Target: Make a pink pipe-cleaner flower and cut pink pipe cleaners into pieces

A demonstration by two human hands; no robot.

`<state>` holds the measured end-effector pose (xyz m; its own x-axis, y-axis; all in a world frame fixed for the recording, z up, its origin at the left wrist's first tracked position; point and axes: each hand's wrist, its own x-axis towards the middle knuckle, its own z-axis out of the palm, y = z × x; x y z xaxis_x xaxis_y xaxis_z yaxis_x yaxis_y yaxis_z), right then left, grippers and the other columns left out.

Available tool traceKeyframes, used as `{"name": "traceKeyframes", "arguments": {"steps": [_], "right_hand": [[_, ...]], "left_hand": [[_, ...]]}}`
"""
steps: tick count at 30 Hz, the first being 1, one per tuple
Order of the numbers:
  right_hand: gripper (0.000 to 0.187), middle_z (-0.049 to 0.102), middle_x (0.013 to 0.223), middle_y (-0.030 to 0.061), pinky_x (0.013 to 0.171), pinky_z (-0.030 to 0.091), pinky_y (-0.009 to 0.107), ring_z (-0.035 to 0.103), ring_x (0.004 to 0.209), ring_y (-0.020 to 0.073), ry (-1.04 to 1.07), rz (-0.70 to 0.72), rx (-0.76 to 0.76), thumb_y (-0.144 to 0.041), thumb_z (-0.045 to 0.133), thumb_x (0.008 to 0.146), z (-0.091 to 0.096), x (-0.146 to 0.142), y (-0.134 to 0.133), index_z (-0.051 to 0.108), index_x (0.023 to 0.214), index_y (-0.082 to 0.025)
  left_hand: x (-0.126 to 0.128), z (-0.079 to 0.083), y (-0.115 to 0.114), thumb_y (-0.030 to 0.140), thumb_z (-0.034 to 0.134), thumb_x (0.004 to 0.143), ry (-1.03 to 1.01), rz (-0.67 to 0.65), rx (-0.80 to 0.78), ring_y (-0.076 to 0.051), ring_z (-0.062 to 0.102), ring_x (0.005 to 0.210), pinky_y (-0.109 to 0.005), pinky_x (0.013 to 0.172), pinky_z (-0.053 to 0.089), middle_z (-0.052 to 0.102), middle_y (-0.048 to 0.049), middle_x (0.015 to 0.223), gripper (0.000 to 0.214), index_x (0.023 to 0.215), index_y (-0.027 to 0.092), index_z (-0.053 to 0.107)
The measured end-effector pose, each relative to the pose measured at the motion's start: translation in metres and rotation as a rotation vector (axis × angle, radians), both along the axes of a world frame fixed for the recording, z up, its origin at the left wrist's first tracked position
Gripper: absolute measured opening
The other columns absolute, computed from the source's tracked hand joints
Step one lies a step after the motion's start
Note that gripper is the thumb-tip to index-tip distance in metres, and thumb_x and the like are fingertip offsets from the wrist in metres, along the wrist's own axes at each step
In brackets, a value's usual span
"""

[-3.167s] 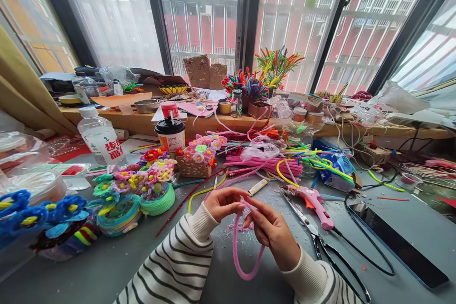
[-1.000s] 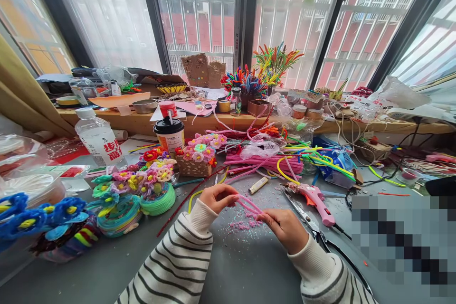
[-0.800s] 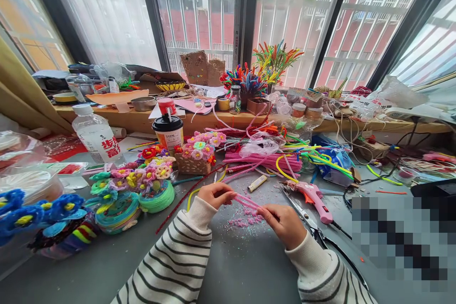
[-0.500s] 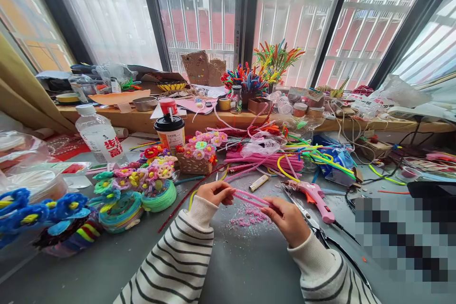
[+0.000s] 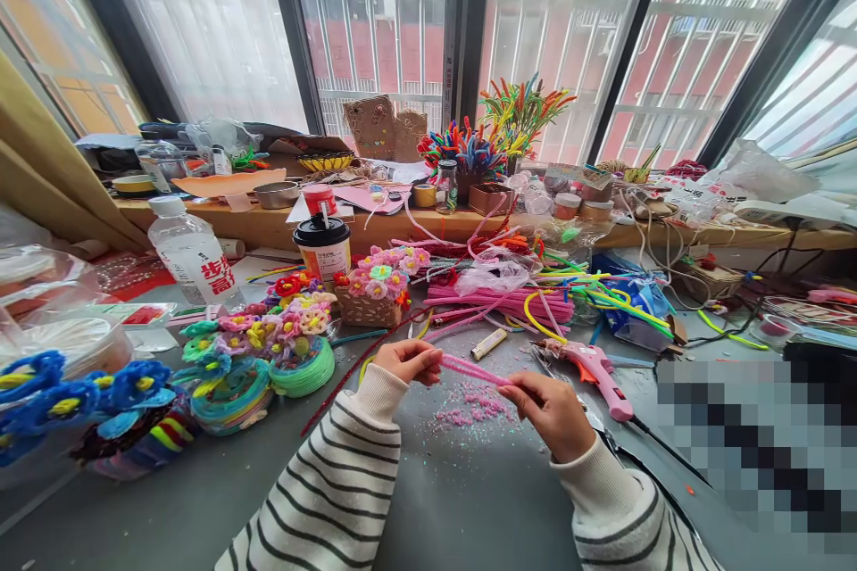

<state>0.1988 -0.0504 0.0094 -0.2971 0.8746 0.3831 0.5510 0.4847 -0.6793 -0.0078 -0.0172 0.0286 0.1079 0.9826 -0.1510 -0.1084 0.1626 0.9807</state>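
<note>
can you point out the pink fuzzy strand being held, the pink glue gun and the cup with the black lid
Pink fuzzy strand [image 5: 478, 370]: head view, middle of its visible stretch
Pink glue gun [image 5: 603, 382]: head view, on its pink body
Cup with the black lid [image 5: 325, 260]: head view, side wall below the lid

We take this for a small craft workspace; whether in a home or a workshop we cannot tell. We see a flat grey counter [image 5: 455, 508] bearing a bundle of fuzzy pink pipe cleaners [image 5: 519, 307], a pink plastic glue gun [image 5: 610, 387], scattered pink fuzz scraps [image 5: 477, 409] and fluffy blue flowers [image 5: 80, 397] with yellow centres, while metal-barred glass windows [image 5: 375, 36] rise behind a cluttered, long wooden sill [image 5: 395, 231].
</note>
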Motion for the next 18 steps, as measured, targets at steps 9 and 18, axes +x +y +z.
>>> {"name": "traceKeyframes", "arguments": {"steps": [9,18], "right_hand": [[0.020,0.053,0.055,0.0018,0.044,0.038,0.022,0.047,0.047,0.0123,0.129,-0.222,0.055,-0.032,0.048,0.072,-0.0043,0.0050,0.0027,0.058,0.069,-0.015],[0.011,0.051,0.046,-0.0029,0.035,0.036,0.017,0.044,0.038,0.0067,0.667,-0.114,-0.263,-0.026,0.061,0.061,-0.0030,0.0036,0.0027,0.061,0.065,-0.016]], "left_hand": [[0.0005,0.0004,-0.0022,0.033,0.065,0.049,0.012,0.084,0.102,-0.009,0.054,0.037,-0.017,0.039,0.044,0.057,0.0021,0.042,0.026,0.056,0.010,0.056],[0.0000,0.0027,0.0027,0.030,0.072,0.029,-0.286,0.084,-0.152,-0.005,0.050,0.033,-0.012,0.034,0.042,0.056,0.0031,0.039,0.035,0.052,0.010,0.054]]}}
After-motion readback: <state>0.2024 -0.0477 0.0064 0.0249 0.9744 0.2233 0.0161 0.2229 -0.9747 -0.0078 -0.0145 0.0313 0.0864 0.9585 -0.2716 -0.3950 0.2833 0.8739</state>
